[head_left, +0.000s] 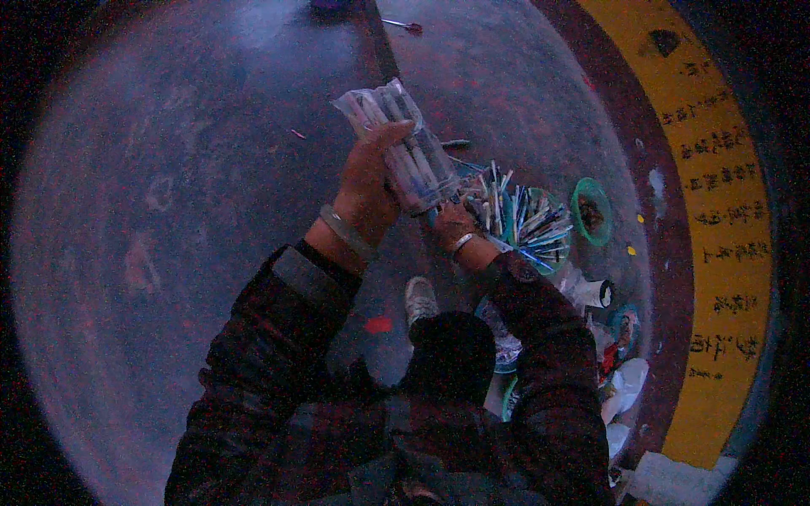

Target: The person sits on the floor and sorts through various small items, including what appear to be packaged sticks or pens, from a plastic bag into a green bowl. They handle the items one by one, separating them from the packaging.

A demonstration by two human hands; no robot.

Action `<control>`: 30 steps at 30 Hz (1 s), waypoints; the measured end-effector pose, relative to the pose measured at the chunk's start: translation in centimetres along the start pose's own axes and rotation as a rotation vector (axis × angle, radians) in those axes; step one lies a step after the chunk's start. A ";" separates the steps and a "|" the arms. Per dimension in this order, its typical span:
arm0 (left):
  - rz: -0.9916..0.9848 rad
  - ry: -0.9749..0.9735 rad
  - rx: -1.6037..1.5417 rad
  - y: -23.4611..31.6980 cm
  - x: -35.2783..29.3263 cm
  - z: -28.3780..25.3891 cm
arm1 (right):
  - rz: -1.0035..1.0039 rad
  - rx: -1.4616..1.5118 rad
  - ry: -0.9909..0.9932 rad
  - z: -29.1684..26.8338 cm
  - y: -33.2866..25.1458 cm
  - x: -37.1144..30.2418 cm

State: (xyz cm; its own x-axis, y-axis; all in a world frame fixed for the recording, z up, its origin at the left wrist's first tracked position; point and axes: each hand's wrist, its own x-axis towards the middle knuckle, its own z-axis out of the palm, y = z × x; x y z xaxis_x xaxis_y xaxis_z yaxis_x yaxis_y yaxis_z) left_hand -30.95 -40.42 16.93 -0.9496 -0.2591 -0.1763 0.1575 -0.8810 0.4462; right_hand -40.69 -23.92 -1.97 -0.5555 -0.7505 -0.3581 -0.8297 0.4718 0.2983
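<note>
Dim, bluish light with coloured speckle | pale sheen on the floor (261, 42) near the top | dark sleeves (261, 346) sunk in shadow | black fisheye corners, yellow strip (732, 274) bent into an arc

Bag of pens (419, 164): in the left hand (369, 173), above the floor (169, 244)
Right hand (456, 224): just beside the bag's lower right end
Loose pens (533, 226): heaped right of the right hand
Bowl (579, 202): right of those pens
Wall (717, 244): along the far right
Shoe (419, 300): on the floor, nearer the body than both hands
</note>
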 end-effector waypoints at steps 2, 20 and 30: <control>-0.006 0.010 0.008 -0.1 0.2 -0.1 | -0.015 -0.023 0.041 -0.1 -0.3 -0.5; -0.065 0.000 0.020 -0.5 2.1 -1.7 | 0.327 0.480 -0.125 0.6 10.5 10.2; -0.082 -0.060 0.007 -2.3 3.8 -2.5 | 0.224 0.325 -0.036 0.9 10.6 8.2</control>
State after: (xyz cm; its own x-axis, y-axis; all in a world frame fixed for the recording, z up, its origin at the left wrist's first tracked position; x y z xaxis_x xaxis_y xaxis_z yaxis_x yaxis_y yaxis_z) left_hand -34.20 -40.36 13.07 -0.9738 -0.1618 -0.1598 0.0767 -0.8953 0.4389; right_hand -54.10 -24.66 -2.54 -0.7211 -0.5985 -0.3490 -0.6590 0.7480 0.0790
